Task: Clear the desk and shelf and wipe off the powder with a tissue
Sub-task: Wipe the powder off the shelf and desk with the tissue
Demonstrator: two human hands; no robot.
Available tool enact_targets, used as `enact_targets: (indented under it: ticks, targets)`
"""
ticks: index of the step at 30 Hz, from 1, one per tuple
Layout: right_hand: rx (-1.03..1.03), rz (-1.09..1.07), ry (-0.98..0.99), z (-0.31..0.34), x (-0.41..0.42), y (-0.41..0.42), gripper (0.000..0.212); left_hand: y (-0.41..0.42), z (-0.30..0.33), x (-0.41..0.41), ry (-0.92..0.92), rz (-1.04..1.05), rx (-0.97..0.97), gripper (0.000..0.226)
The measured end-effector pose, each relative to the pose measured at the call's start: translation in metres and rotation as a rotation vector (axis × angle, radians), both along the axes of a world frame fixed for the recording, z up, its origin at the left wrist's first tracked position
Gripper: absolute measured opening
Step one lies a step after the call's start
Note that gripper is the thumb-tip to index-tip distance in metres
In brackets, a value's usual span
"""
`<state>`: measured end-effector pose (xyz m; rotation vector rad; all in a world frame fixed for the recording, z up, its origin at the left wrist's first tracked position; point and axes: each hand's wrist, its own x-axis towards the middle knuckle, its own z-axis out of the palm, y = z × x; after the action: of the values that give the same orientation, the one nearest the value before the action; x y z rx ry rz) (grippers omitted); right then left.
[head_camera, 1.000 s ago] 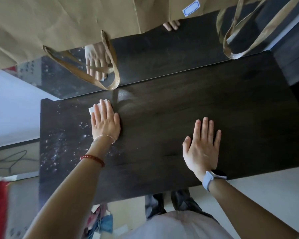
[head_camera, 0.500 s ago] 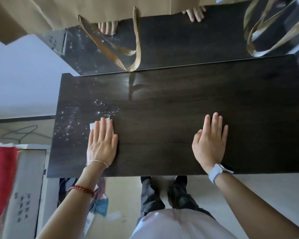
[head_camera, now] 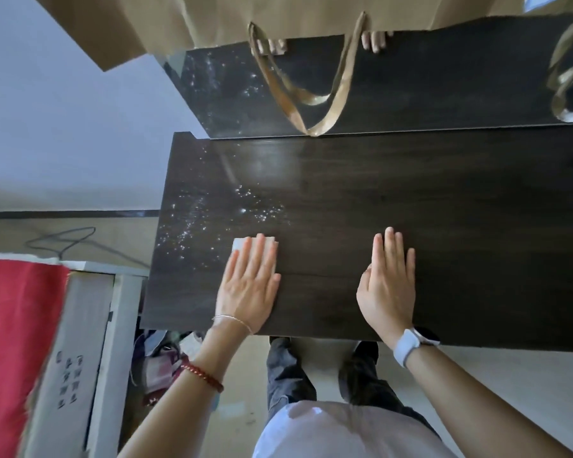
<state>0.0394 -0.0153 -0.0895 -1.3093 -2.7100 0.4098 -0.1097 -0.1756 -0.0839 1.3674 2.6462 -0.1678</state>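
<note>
Powder (head_camera: 192,226) speckles the dark desk (head_camera: 411,200).

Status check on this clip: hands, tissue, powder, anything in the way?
Left hand flat, pressing tissue on desk. Right hand flat on desk, empty. Powder remains left of tissue. Nothing in the way.

Dark wood-grain table (head_camera: 411,226), seen from above, glossy near the far edge. White powder (head_camera: 212,216) scattered over the left part. Folded white tissue (head_camera: 240,243) flat near the front left, pressed under the straight fingers of the left hand (head_camera: 248,285). Right hand (head_camera: 386,285) flat on bare wood just beside, palm down. Paper-bag handle (head_camera: 308,104) hung down to the far edge.
</note>
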Motion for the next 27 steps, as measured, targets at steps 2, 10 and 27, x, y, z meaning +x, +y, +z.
enact_targets:
  ticks: [2, 10, 27]
  targets:
    - [-0.005, -0.009, 0.005, 0.000, -0.019, -0.015, 0.057, -0.031, 0.001, -0.027, -0.013, 0.070, -0.018, 0.057]
    - [0.040, -0.112, -0.037, 0.000, -0.064, -0.046, 0.054, -0.074, 0.004, -0.096, -0.090, 0.187, 0.027, 0.061]
    - [0.102, -0.241, -0.081, -0.005, -0.077, -0.049, 0.050, 0.045, 0.000, -0.228, -0.161, 0.233, 0.118, 0.057]
